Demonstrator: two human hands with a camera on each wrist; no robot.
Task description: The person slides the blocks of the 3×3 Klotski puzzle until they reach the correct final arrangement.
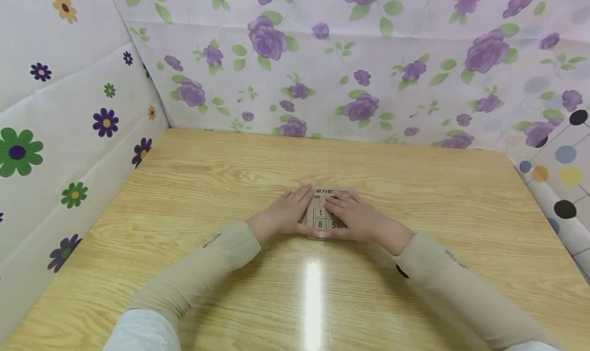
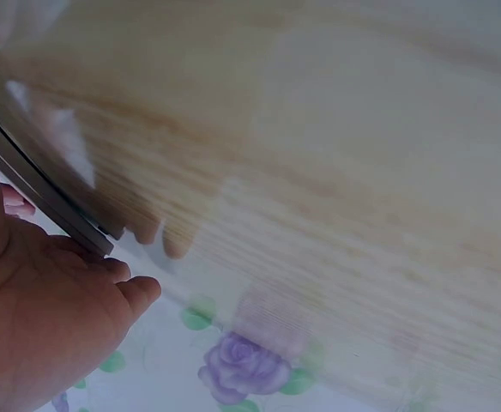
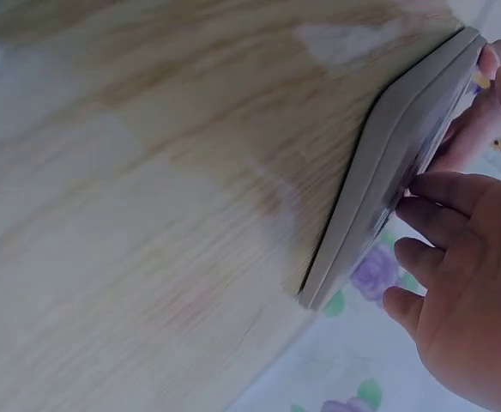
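Note:
A number sliding puzzle [image 1: 320, 212] lies flat on the wooden table, with dark digits such as 1, 8 and 5 on light square tiles and Chinese lettering along its top border. My left hand [image 1: 287, 211] rests against its left side, fingers extended forward and thumb along the near edge. Over the right part of the board, my right hand [image 1: 361, 219] touches the tiles with its fingertips and hides several of them; its thumb lies at the near edge. The right wrist view shows the thick rounded side of the puzzle [image 3: 353, 219] beside the fingers.
The glossy wooden table [image 1: 221, 166] extends around the puzzle, with a bright light reflection in front of it. A purple-flowered cloth [image 1: 318, 84] hangs behind the table's far edge. Another flowered cloth [image 1: 83, 115] stands at the left, and a dotted one [image 1: 553, 187] at the right.

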